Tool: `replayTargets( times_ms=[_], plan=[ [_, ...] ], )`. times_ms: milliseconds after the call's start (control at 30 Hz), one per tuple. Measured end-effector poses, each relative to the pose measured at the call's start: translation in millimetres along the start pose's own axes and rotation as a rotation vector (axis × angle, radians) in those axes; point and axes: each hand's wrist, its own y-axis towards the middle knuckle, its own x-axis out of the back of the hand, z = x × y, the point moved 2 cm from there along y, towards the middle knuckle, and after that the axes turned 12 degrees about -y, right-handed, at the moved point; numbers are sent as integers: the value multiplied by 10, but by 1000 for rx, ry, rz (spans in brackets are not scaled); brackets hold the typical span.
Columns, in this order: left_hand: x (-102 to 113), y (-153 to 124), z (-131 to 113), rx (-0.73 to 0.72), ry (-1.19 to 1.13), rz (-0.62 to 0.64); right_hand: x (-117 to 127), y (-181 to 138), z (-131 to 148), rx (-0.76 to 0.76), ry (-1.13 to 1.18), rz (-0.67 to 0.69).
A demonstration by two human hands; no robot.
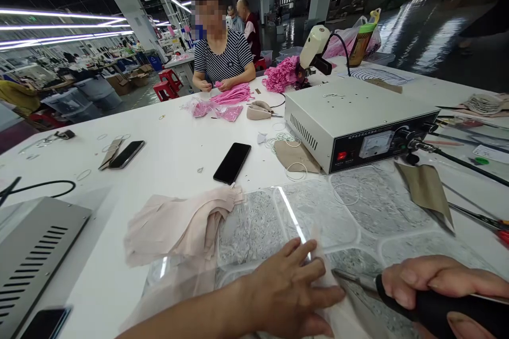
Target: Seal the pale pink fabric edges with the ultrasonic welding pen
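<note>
My left hand (pixel 288 288) lies with fingers spread, pressing a sheer pale pink fabric (pixel 352 312) against a patterned, clear-topped mat (pixel 254 228). Closed around a black-handled tool (pixel 429 302) with a pointed metal tip is my right hand (pixel 445 280), at the lower right. The tool's tip points left, close to the fabric edge beside my left fingers; whether it touches the cloth I cannot tell. A folded stack of pale pink fabric pieces (pixel 175 225) rests on the mat's left end. Part of the fabric is hidden under my left hand and forearm.
A grey control box (pixel 358 116) with a cable stands beyond the mat, and another grey box (pixel 35 254) at left. Phones (pixel 233 163), beige-handled snips (pixel 260 111) and elastic loops lie about. Across the table a person (pixel 222 58) handles pink strips (pixel 233 94).
</note>
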Motion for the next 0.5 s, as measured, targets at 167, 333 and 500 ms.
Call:
replayTargets(
  times_ms=[167,333,500],
  plan=[
    [4,-3,0,-2,11,14,-29,54,-37,-58,40,-82],
    [-5,-1,-10,1,24,24,-60,66,-20,-62,49,-100],
    [3,-6,-11,5,22,16,-101,77,60,11,3,-14]
  ],
)
